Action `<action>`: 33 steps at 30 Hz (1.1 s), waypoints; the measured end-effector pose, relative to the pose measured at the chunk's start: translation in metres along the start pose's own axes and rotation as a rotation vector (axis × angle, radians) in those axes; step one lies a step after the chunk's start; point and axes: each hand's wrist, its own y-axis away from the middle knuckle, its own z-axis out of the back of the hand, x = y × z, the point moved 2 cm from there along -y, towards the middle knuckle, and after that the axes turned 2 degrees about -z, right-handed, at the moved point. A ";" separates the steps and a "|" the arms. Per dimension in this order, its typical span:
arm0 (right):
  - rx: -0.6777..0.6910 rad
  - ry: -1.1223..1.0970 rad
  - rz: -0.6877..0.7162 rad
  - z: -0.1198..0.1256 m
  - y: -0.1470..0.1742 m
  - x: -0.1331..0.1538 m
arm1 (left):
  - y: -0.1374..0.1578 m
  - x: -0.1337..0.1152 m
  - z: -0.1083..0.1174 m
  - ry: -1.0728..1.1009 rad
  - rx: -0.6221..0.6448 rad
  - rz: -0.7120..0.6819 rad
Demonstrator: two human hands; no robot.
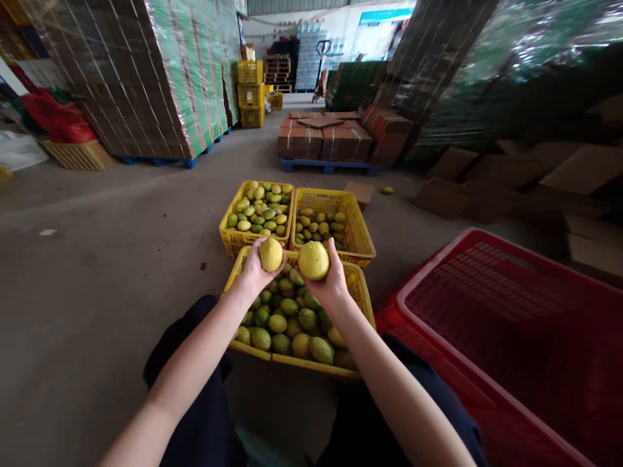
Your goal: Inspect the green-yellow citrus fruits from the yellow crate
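My left hand (257, 267) is closed round a yellow lemon (271, 254), held up above the near yellow crate (296, 365). Beside it, my right hand (333, 277) grips a second, slightly larger yellow lemon (313, 261) at the same height. Below both hands, the near crate is filled with green and yellowish lemons (289, 307). Just beyond stand two more yellow crates: the left one (231, 239) is heaped with yellow and green lemons, while the right one (359, 232) has a lower layer of them. My forearms cover parts of the near crate's sides.
A large red crate (438, 259) stands close on my right. Flattened cardboard (525, 175) lies behind it, and a stray lemon (387, 190) is on the floor. Farther off are a blue pallet of boxes (324, 139), a wrapped stack (189, 78) and stacked yellow crates (251, 95).
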 end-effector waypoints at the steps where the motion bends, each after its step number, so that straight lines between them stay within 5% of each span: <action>1: 0.032 0.016 -0.012 -0.001 0.001 0.000 | 0.001 0.000 -0.001 -0.025 0.012 0.002; 10: 0.338 0.148 -0.042 -0.005 0.011 -0.001 | 0.004 -0.002 0.000 -0.475 0.300 -0.370; 15: 0.288 0.135 -0.067 -0.007 0.013 0.002 | 0.004 0.001 -0.001 -0.419 0.420 -0.213; 21: -0.014 -0.005 -0.132 -0.004 0.006 -0.003 | -0.004 0.014 0.004 -0.018 0.172 0.087; 28: -0.099 -0.051 -0.070 0.002 -0.002 -0.002 | -0.018 0.020 0.012 0.110 0.100 0.060; 33: -0.150 -0.078 -0.096 0.003 -0.002 0.009 | -0.043 0.033 0.033 -0.027 -0.052 0.049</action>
